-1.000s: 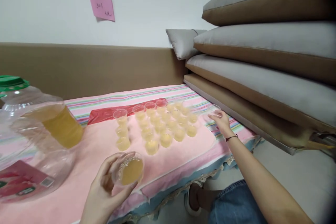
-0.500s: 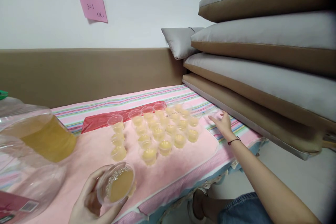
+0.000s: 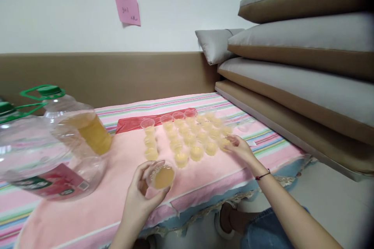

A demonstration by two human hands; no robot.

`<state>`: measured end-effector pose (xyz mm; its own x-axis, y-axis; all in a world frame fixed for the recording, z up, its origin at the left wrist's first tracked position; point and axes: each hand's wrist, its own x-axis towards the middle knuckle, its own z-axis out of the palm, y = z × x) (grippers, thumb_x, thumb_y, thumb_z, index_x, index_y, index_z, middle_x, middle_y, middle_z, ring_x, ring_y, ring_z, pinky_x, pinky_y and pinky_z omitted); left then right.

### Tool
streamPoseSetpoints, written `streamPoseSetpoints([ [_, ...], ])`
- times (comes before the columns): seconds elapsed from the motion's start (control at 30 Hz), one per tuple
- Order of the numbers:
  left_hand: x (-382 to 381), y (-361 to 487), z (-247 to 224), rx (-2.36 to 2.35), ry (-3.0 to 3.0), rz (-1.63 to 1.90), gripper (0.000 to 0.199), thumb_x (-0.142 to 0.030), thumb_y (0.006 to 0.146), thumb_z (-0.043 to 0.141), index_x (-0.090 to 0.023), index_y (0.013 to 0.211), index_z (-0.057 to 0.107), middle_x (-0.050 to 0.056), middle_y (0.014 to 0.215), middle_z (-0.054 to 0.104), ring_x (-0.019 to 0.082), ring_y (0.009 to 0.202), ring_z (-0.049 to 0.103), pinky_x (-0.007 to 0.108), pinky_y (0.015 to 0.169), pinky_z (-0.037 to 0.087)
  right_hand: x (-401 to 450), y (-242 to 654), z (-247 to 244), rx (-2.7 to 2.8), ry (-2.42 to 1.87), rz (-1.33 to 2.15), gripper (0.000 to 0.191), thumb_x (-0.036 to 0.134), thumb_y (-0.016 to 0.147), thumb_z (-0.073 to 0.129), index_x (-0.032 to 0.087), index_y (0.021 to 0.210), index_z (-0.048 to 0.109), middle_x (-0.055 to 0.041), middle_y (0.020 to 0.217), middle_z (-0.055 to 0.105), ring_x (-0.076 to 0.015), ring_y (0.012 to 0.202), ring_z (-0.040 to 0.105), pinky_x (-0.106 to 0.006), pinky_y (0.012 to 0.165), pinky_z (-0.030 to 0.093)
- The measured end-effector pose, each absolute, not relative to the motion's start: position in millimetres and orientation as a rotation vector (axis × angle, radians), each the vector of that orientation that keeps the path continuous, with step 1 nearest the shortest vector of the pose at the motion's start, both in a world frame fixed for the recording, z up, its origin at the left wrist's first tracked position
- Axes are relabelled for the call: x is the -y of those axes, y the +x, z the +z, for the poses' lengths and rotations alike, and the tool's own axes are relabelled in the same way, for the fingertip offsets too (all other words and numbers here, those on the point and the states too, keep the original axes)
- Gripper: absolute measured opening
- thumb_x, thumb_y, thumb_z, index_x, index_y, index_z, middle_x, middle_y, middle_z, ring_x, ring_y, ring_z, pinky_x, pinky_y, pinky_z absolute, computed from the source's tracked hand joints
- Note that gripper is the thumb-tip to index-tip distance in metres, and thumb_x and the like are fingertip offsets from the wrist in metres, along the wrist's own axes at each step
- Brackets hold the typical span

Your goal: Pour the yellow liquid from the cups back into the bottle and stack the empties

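Observation:
My left hand [image 3: 140,194] is closed around a clear plastic cup [image 3: 162,177] of cloudy amber drink with bubbles along its rim. The cup tilts slightly over the pink cloth. Several similar cups [image 3: 196,153] holding pale yellow drink stand in rows beyond it, with a separate column of cups [image 3: 151,152] on their left. At the right end of the front row, the fingers of my right hand [image 3: 241,151] are curled against a plastic cup [image 3: 223,144]. Slight blur hides the exact fingertip contact.
Two large bottles with green caps stand at left: one part-filled with amber drink [image 3: 97,132], one clear with a red label [image 3: 64,181]. A red plastic sheet [image 3: 131,123] lies behind the cups. Stacked cushions [image 3: 292,66] border the right side. Clear plastic cups [image 3: 247,122] lie near them.
The view has swung left, showing more of the bottles. My right hand has come from the far right, fingers spread, to the end cup of the front row. My left hand still holds its cup.

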<state>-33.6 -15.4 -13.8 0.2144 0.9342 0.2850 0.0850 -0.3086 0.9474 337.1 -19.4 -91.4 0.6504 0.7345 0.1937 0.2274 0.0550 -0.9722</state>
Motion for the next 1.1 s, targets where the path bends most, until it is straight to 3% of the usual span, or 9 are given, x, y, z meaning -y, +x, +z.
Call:
streamPoseSetpoints([
  [0.1,20.7,-30.8,-14.5,-0.942,1.561,1.216,0.056,-0.034,0.065,0.079,-0.022,0.111,0.050,0.011,0.120,0.067,0.027,0.120,0.061,0.041,0.104,0.047,26.5,339.6,-86.5,0.775,-1.513,0.450,0.052,0.041,0.045,0.085,0.020,0.087,0.065,-0.0067,0.094,0.070,-0.0264,0.087,0.066,-0.052,0.086,0.053],
  [0.23,20.5,-31.4,-21.5,-0.870,1.539,1.201,0.058,-0.027,0.061,0.082,-0.023,0.109,0.050,0.009,0.117,0.067,0.026,0.117,0.062,0.039,0.101,0.047,39.9,339.1,-65.2,0.748,-1.480,0.395,0.058,0.043,0.045,0.089,0.021,0.093,0.065,-0.0061,0.102,0.068,-0.0267,0.098,0.064,-0.052,0.096,0.049],
  [0.4,21.4,-28.0,-23.8,-0.836,1.537,1.106,0.061,-0.022,0.058,0.084,-0.023,0.108,0.049,0.008,0.116,0.067,0.025,0.115,0.062,0.038,0.099,0.047,51.0,302.1,-23.8,0.911,-1.327,0.323,0.062,0.042,0.057,0.087,0.030,0.113,0.064,-0.0039,0.108,0.066,-0.0263,0.101,0.065,-0.050,0.096,0.052],
  [0.57,25.3,-19.6,-21.1,-0.809,1.508,1.073,0.061,-0.021,0.057,0.084,-0.023,0.106,0.050,0.007,0.113,0.066,0.024,0.111,0.063,0.036,0.095,0.048,57.8,243.0,-1.0,1.254,-1.227,0.276,0.060,0.035,0.068,0.082,0.030,0.123,0.059,-0.0078,0.123,0.063,-0.0282,0.114,0.061,-0.051,0.100,0.049],
  [0.87,31.5,-15.5,-20.8,-0.747,1.544,1.064,0.059,-0.019,0.058,0.083,-0.022,0.107,0.051,0.007,0.113,0.065,0.023,0.110,0.063,0.035,0.096,0.047,62.0,193.2,7.5,1.678,-1.183,-0.073,0.049,0.023,0.074,0.075,0.026,0.120,0.059,-0.0079,0.114,0.063,-0.0251,0.109,0.061,-0.042,0.092,0.052],
  [1.1,34.1,-17.1,-17.1,-0.734,1.540,1.042,0.057,-0.017,0.060,0.081,-0.023,0.107,0.050,0.005,0.115,0.065,0.021,0.111,0.063,0.034,0.097,0.047,58.6,185.3,13.6,1.745,-1.117,-0.267,0.052,0.011,0.074,0.071,0.026,0.122,0.059,-0.0085,0.113,0.061,-0.0264,0.106,0.059,-0.046,0.091,0.050],
])
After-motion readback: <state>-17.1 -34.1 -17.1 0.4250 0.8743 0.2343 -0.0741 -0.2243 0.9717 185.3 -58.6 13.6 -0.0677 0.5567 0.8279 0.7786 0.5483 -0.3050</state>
